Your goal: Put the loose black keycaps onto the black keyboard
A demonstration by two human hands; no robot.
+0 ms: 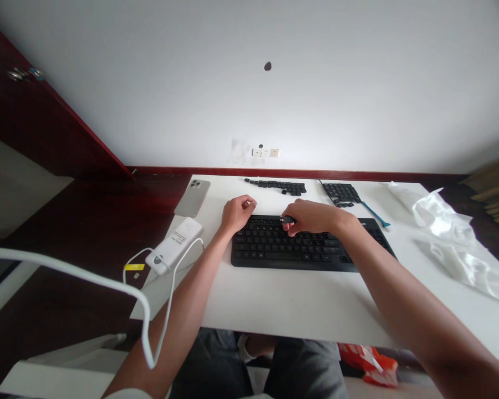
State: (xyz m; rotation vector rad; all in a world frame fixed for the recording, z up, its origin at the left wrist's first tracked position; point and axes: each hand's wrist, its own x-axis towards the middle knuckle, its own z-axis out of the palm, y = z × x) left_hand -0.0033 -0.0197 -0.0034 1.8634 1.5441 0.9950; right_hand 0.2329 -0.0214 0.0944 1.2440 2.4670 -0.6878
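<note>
A black keyboard (283, 256) lies on the white table in front of me, most of its keys in place. My right hand (310, 215) is over its upper middle, pinching a small black tool (288, 219) with a shiny tip, held low over the top rows. The tool's exact kind does not show. At the keyboard's upper left corner rests my left hand (238, 214), its fingers curled in. Whatever those fingers may hold is hidden. Behind the keyboard lie rows of loose black keycaps (278, 185).
More keycaps (341, 194) sit on a dark sheet at the back right, beside a blue brush (376, 214). Clear plastic wrapping (444, 219) covers the right side. On the left are a phone (192, 198) and a white power bank (174, 244); its white cable (143, 307) crosses near my left forearm.
</note>
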